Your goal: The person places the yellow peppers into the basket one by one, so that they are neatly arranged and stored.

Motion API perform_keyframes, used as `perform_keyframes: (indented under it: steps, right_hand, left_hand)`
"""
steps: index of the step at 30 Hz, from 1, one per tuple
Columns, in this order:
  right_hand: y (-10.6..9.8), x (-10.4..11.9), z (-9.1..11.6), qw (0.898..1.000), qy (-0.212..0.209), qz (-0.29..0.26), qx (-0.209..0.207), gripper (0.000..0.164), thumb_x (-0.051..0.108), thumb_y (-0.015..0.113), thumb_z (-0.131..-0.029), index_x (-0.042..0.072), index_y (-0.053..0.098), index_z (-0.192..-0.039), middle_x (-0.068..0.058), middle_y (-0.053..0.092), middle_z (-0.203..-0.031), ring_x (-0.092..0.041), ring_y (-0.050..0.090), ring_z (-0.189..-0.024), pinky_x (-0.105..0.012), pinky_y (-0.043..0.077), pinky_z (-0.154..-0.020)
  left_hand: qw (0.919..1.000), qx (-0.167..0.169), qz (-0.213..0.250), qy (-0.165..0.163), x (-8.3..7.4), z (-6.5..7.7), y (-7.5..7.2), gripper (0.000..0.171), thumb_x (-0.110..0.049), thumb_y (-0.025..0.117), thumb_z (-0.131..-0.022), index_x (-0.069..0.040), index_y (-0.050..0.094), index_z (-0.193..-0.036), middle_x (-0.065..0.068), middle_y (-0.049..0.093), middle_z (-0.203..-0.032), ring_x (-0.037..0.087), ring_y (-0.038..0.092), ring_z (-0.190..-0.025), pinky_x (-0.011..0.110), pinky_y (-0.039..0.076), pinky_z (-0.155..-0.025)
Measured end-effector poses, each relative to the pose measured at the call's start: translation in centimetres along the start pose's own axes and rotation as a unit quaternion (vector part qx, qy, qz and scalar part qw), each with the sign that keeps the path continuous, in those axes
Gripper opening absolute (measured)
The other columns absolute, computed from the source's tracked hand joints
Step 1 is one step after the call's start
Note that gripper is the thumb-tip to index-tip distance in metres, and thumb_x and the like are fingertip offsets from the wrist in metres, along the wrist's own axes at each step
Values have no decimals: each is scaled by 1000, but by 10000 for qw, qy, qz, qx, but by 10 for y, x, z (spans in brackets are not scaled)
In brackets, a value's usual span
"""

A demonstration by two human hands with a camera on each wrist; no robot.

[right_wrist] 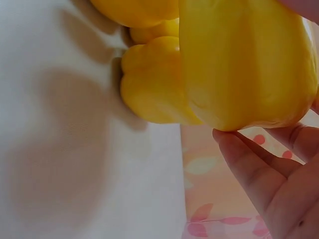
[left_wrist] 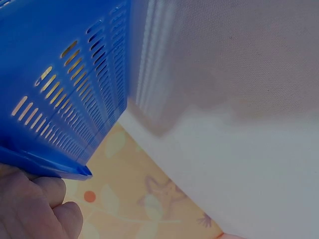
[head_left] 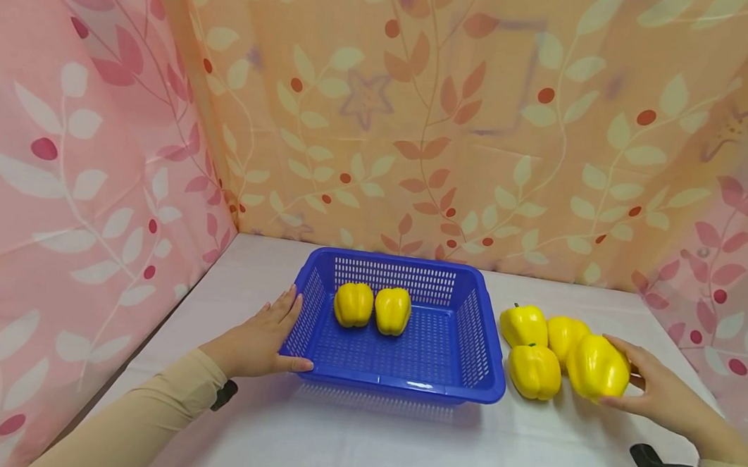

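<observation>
A blue plastic basket (head_left: 397,388) with slotted walls holds two yellow bell peppers, one on the left (head_left: 354,305) and one on the right (head_left: 392,311). My left hand (head_left: 260,339) rests on the basket's left rim, fingers straight and thumb over the front corner. In the left wrist view its fingers (left_wrist: 54,204) lie right at the rim. My right hand (head_left: 664,390) pinches another yellow bell pepper (head_left: 597,367) between thumb and fingertips. In the right wrist view that pepper (right_wrist: 246,64) is close up and stands clear of the white table.
Right of the basket, three more yellow peppers sit grouped on the white table (head_left: 528,446): a back one (head_left: 524,327), a front one (head_left: 534,371) and one partly hidden (head_left: 565,335). Floral curtains (head_left: 380,121) enclose the table behind and at both sides.
</observation>
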State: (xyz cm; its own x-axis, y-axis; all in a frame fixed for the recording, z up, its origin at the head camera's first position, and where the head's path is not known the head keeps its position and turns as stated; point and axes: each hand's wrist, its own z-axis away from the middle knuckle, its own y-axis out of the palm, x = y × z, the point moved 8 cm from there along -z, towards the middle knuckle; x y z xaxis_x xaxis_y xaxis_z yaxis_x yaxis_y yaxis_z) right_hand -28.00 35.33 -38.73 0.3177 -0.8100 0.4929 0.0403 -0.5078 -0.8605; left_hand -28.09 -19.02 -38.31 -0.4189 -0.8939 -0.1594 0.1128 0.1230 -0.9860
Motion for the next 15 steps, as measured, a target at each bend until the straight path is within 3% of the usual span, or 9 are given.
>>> perform_keyframes:
  steps: [8,15]
  right_hand:
    - [-7,14,-14,9993,-319,-182,-51,90,19,80,-69,-6,27,-138,-26,37,-130,20,28,-97,-1,36,-74]
    - [-10,36,-30,9982,-590,-126,14,93,23,81,-68,-2,28,-140,-24,38,-130,20,29,-99,1,33,-77]
  left_hand:
    - [10000,-24,-6,24,0,0,0,118,-82,39,-69,2,7,-145,19,-3,-152,33,3,-139,50,13,-110]
    - [10000,-20,3,39,-2,1,-1,118,-82,39,-69,3,7,-145,20,-2,-151,34,4,-139,50,13,-110]
